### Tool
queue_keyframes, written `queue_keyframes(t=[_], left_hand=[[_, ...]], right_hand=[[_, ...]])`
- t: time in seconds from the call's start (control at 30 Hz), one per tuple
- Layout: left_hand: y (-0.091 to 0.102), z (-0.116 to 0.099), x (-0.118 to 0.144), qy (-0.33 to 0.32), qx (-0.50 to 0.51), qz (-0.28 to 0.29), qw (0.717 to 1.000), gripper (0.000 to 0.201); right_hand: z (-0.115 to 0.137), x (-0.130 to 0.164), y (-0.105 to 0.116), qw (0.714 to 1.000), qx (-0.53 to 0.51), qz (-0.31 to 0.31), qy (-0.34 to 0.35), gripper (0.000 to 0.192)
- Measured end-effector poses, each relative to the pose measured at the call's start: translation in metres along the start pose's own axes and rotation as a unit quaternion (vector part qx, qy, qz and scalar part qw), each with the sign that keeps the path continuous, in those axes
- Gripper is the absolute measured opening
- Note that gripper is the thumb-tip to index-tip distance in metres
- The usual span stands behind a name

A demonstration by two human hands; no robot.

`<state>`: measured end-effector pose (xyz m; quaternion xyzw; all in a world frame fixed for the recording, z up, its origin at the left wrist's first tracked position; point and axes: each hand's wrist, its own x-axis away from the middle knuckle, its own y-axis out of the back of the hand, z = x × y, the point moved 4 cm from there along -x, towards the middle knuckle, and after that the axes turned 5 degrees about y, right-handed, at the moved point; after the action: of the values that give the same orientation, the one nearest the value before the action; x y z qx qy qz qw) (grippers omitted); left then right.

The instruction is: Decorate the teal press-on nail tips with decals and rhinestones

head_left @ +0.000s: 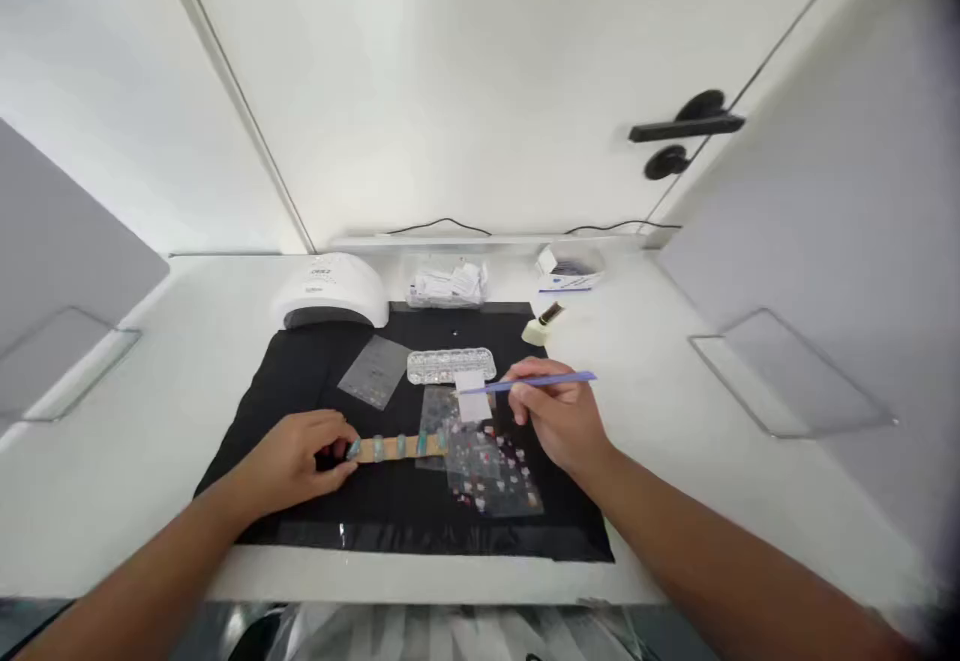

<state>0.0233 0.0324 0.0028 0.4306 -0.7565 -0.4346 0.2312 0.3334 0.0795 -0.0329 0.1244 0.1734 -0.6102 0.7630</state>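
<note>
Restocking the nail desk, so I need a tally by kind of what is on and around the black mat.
Nail lamp: 1
Wooden strip with nail tips, held by left hand: 1
Purple tool in right hand: 1
Clear bead box: 1
Sticker sheets: at least 2
Total: at least 6, on the black mat

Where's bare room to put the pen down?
Bare white table right of the black mat, beside the right hand with the purple pen; also left of the mat, past the left hand. Mat centre is crowded with sticker sheets.
</note>
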Motion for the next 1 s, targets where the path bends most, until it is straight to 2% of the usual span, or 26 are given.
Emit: queue_keyframes(t=[0.07, 0.13, 0.2, 0.27, 0.4, 0.5, 0.57, 0.67, 0.77, 0.87, 1.0], left_hand=[[0.016, 0.002, 0.000, -0.003, 0.006, -0.012, 1.000, 0.035], [0.031, -0.001, -0.005, -0.012, 0.022, -0.032, 0.999, 0.044], [0.042, -0.010, -0.014, -0.028, 0.050, -0.061, 0.996, 0.040], [0.046, -0.026, -0.029, -0.051, 0.082, -0.093, 0.991, 0.032], [0.031, -0.062, -0.054, -0.142, 0.151, -0.106, 0.973, 0.036], [0.013, -0.079, -0.060, -0.169, 0.182, -0.117, 0.962, 0.043], [0.006, -0.084, -0.059, -0.167, 0.194, -0.130, 0.958, 0.029], [0.005, -0.086, -0.055, -0.157, 0.206, -0.151, 0.954, 0.002], [0.016, -0.080, -0.051, -0.143, 0.225, -0.173, 0.948, 0.005], [0.034, -0.065, -0.046, -0.113, 0.250, -0.207, 0.939, 0.004], [0.051, -0.034, -0.039, -0.041, 0.259, -0.227, 0.938, 0.009]], right_hand=[[0.004, -0.001, -0.003, 1.000, 0.005, 0.005, 0.007, 0.031], [0.012, -0.002, -0.006, 1.000, 0.015, 0.008, 0.024, 0.024], [0.025, -0.003, -0.008, 0.998, 0.031, 0.008, 0.052, 0.012], [0.041, -0.006, -0.011, 0.995, 0.052, 0.010, 0.090, 0.009], [0.068, -0.008, -0.019, 0.981, 0.091, 0.043, 0.167, 0.022], [0.078, -0.008, -0.024, 0.971, 0.103, 0.074, 0.200, 0.029], [0.081, -0.007, -0.028, 0.968, 0.104, 0.091, 0.208, 0.031], [0.080, -0.004, -0.033, 0.968, 0.101, 0.103, 0.206, 0.032], [0.077, -0.002, -0.036, 0.971, 0.095, 0.085, 0.201, 0.032], [0.075, 0.000, -0.031, 0.976, 0.083, 0.045, 0.196, 0.030], [0.076, 0.004, -0.003, 0.975, 0.094, -0.019, 0.200, 0.026]])
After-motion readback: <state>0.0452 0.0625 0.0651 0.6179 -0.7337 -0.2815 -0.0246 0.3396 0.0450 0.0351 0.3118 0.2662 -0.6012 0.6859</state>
